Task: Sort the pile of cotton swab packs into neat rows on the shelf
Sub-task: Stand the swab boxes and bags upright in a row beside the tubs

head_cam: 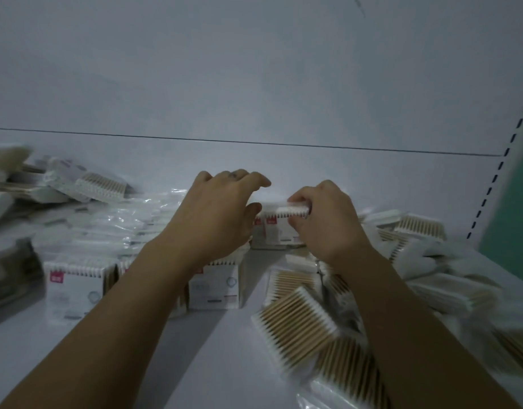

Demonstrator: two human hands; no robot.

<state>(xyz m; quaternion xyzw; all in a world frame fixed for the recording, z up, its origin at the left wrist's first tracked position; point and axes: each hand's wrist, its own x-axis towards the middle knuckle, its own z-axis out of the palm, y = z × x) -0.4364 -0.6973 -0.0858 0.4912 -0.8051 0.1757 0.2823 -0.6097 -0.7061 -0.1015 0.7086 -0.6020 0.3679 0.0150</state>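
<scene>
My right hand (pixel 325 219) pinches the top edge of an upright cotton swab pack (pixel 279 228) at the back of the white shelf (pixel 224 343). My left hand (pixel 221 208) hovers just left of that pack, its fingers spread and loosely curled, holding nothing. Several packs stand upright in rows: one (pixel 74 287) at the front left and another (pixel 216 287) in the middle, partly hidden by my left forearm. A loose pile of packs (pixel 301 323) with wooden sticks showing lies flat at the right.
More packs (pixel 89 184) lie jumbled at the back left, beside clear plastic-wrapped packs (pixel 121 225). The shelf's white back panel (pixel 254 84) rises behind. A slotted upright (pixel 502 163) and a green wall (pixel 516 208) bound the right side.
</scene>
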